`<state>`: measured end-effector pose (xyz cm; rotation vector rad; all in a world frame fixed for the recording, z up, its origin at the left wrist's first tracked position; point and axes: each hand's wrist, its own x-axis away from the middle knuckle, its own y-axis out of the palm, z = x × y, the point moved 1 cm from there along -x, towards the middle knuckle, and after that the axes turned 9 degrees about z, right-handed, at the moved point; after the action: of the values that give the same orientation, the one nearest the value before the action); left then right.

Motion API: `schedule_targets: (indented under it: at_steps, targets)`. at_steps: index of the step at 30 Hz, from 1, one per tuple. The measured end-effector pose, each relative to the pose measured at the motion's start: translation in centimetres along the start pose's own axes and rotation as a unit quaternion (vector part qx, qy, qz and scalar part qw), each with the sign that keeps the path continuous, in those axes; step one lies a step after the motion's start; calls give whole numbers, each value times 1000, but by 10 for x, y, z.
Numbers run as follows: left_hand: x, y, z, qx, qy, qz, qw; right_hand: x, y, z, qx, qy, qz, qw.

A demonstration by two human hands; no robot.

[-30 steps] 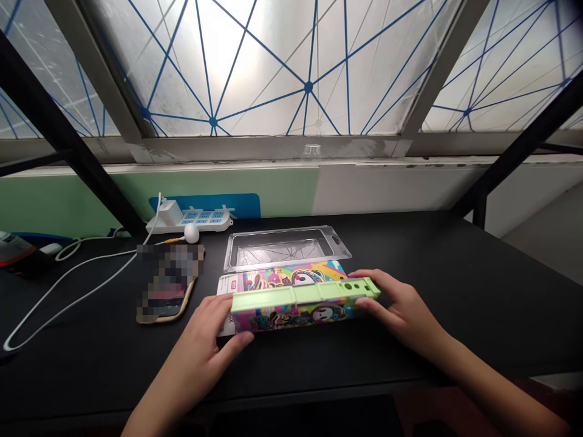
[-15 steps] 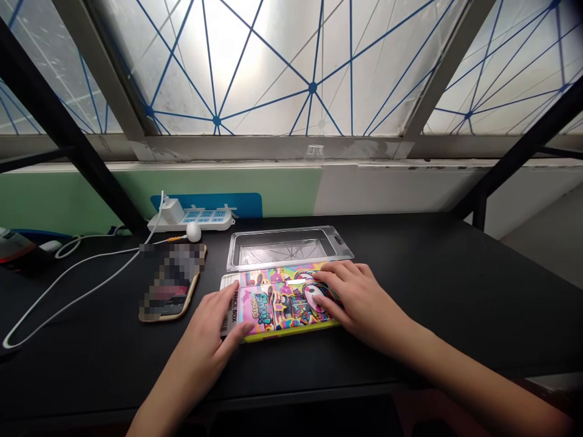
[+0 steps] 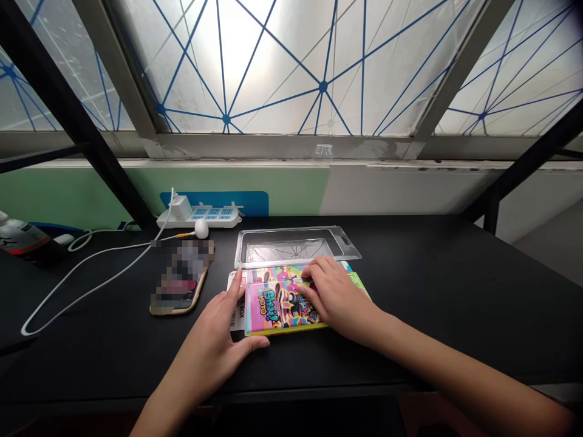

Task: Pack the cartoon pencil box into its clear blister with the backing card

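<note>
A colourful cartoon pencil box (image 3: 273,309) with a yellow-green edge lies flat on the black desk (image 3: 432,291). A printed card (image 3: 238,318) shows beneath its left end. My left hand (image 3: 228,328) is spread around that end, thumb stretched along the near side and fingers over the card. Across the right part of the box rests my right hand (image 3: 337,297), its fingers bent and a gap between thumb and forefinger. It covers part of the print. Just behind the box lies a clear plastic package shell (image 3: 300,247).
A phone (image 3: 182,279) lies to the left, its screen blurred out. Behind it are a white power strip (image 3: 204,217) with a plug, a white cable (image 3: 82,258) and a small round white object (image 3: 201,229). A bottle (image 3: 27,240) lies at the far left. Black frame bars slant up on both sides.
My right hand has slid left over the box, uncovering its green right end. My left thumb has stretched out along the near edge. The whole view has shifted slightly.
</note>
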<state>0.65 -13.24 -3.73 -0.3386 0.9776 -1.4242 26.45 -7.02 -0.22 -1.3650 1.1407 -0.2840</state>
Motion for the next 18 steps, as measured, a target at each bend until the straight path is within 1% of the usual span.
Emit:
schedule_targets:
  at_steps: [3, 6, 8, 9, 11, 14, 16, 18]
  targets:
    - [-2, 0, 2, 7, -25, 0, 1000, -2, -3, 0, -13, -27, 85, 996]
    - [-4, -2, 1, 8, -39, -14, 999, -2, -10, -3, -24, -69, 179, 981]
    - [-4, -4, -1, 24, -44, -31, 998, 2, -18, -6, -29, -111, 213, 970]
    - [-3, -6, -2, 37, -48, -37, 998, 6, -23, -8, -32, -134, 218, 966]
    - [-2, -10, -3, 61, -60, -40, 996, 17, -33, -10, -44, -183, 203, 961]
    - [0, -15, -1, 70, -78, -44, 994, 40, -48, -7, -70, -230, 148, 959]
    - [-1, -15, 1, 58, -87, -47, 993, 57, -54, 4, -84, -224, 109, 965]
    - [-3, -13, 2, 37, -92, -49, 994, 71, -57, 21, -91, -184, 74, 976]
